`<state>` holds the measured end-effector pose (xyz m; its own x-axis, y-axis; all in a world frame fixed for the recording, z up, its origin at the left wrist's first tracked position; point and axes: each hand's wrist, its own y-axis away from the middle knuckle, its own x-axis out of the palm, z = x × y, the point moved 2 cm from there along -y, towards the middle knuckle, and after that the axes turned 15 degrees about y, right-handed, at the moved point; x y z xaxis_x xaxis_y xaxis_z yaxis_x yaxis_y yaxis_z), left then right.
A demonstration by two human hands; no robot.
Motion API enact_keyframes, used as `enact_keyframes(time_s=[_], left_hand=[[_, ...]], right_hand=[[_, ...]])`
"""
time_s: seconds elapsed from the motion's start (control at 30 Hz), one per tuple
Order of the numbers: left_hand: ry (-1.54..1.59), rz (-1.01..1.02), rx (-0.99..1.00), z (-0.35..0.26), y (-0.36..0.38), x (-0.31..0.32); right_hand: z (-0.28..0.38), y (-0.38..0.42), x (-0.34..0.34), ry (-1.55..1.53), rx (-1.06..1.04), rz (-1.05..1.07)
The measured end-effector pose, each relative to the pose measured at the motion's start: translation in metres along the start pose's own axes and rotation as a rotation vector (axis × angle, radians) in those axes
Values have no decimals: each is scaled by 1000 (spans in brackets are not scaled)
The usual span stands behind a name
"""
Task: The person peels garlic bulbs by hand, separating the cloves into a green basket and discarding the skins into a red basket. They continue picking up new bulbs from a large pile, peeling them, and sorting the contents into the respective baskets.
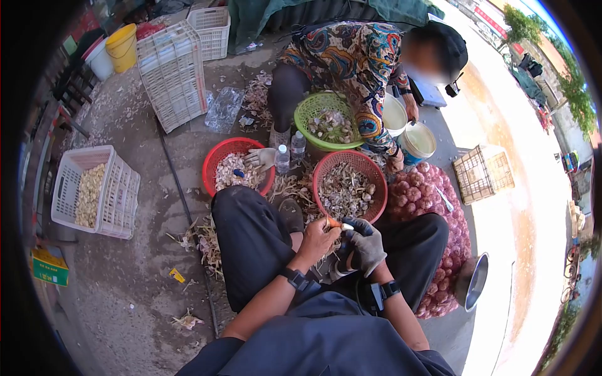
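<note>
My left hand (318, 239), bare, is closed on a small orange tool (333, 222) that looks like a knife handle; its blade cannot be made out. My right hand (366, 245) wears a grey glove and pinches a white garlic clove (347, 227) against the tool's end. Both hands meet above my knees, just in front of a red basket (318, 202) of garlic pieces and skins. Beside my right knee lies a mesh sack of garlic bulbs (439, 250). Another red basket (207, 169) holds garlic cloves, with a pale glove (261, 158) on its rim.
Opposite me a person (351, 56) bends over a green basket (303, 119) of garlic. Two water bottles (283, 160) stand between the baskets. White crates (125, 194) are at left, buckets (419, 141) and a crate (483, 172) at right. A metal bowl (471, 282) leans by the sack.
</note>
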<state>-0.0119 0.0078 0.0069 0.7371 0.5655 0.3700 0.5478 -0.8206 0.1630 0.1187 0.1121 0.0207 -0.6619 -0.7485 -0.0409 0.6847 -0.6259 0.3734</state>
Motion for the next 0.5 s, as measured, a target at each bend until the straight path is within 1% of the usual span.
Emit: enact_keyframes(time_s=[0.13, 0.23, 0.3, 0.4, 0.5], left_hand=[[60, -5, -10, 3, -2, 2], [84, -17, -43, -4, -1, 5], [58, 7, -30, -11, 0, 5], [100, -6, 8, -11, 0, 7], [-18, 39, 163, -20, 1, 6]], right_hand=[[6, 3, 3, -89, 48, 3], [0, 1, 4, -275, 166, 64], [-9, -2, 6, -402, 168, 153], [-14, -1, 9, -533, 142, 248], [-14, 1, 15, -611, 151, 271]])
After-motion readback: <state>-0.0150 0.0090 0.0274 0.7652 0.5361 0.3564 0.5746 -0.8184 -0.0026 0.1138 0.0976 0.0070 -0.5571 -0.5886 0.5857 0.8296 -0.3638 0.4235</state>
